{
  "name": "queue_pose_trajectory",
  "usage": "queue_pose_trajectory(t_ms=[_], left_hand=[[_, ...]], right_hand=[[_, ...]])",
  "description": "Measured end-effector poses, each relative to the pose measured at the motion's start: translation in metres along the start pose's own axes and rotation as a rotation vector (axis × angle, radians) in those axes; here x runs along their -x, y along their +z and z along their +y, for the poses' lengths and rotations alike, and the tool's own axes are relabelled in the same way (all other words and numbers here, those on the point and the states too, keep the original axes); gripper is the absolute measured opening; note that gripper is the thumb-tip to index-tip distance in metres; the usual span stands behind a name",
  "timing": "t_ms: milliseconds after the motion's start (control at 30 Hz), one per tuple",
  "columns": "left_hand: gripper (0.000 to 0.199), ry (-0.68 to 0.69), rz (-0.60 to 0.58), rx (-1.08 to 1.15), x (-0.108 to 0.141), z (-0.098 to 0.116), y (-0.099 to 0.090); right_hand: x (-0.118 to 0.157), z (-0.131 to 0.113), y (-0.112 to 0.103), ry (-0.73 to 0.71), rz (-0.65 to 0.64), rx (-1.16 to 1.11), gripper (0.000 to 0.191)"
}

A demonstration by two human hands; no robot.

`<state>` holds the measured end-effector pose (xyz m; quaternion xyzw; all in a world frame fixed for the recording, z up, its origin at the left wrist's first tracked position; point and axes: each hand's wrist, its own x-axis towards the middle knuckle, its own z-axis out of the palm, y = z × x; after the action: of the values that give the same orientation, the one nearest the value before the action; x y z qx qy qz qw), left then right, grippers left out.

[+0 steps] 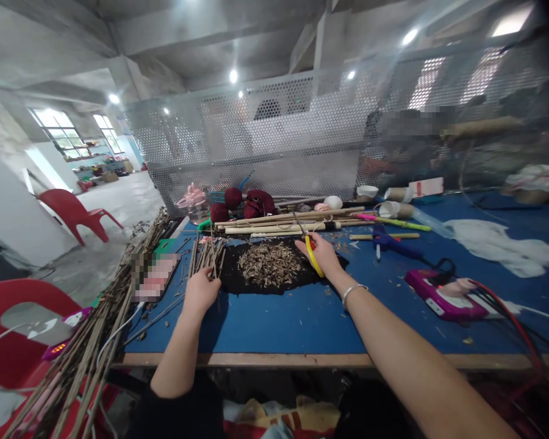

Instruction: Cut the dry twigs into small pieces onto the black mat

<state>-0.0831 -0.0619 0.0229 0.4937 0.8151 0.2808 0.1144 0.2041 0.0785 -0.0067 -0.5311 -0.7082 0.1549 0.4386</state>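
My left hand (pixel 203 291) is closed, thumb against fingers, at the near end of a small bunch of thin dry stalks (pixel 209 255); how many it grips is hard to see. My right hand (pixel 326 257) is wrapped round yellow-handled scissors (pixel 313 258), their blades pointing away and up to the left. Between the hands, a heap of short brown cut pieces (pixel 271 264) is spread on a black cloth (pixel 231 275), and my right fingers are over its right edge.
Long dry stalks (pixel 101 329) overhang the table's left edge beside a phone (pixel 158 275). Bamboo sticks (pixel 283 221) and dark red yarn balls (pixel 258 203) lie behind the cloth. At right are a blue glue gun (pixel 396 244), a purple power strip (pixel 448 299) and cables.
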Motion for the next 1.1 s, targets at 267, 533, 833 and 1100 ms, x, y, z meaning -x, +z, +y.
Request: queue_pose_trajectory(t_ms=[267,533,833,1100], left_hand=[[0.034,-0.099,-0.12,0.819,0.055,0.004,0.004],[0.035,-0.004,-0.207,0.857,0.072,0.01,0.017],[0.028,0.177,-0.371,0.737,0.081,0.011,0.005],[0.029,0.144,-0.531,0.808,0.083,-0.001,-0.012]], right_hand=[[0.002,-0.007,-0.006,0.231,-0.091,0.413,0.051],[0.006,-0.025,-0.021,0.213,-0.252,0.707,0.032],[0.043,-0.125,-0.038,-0.883,-0.266,0.562,0.035],[0.037,-0.121,-0.04,-1.061,-0.505,0.651,0.022]])
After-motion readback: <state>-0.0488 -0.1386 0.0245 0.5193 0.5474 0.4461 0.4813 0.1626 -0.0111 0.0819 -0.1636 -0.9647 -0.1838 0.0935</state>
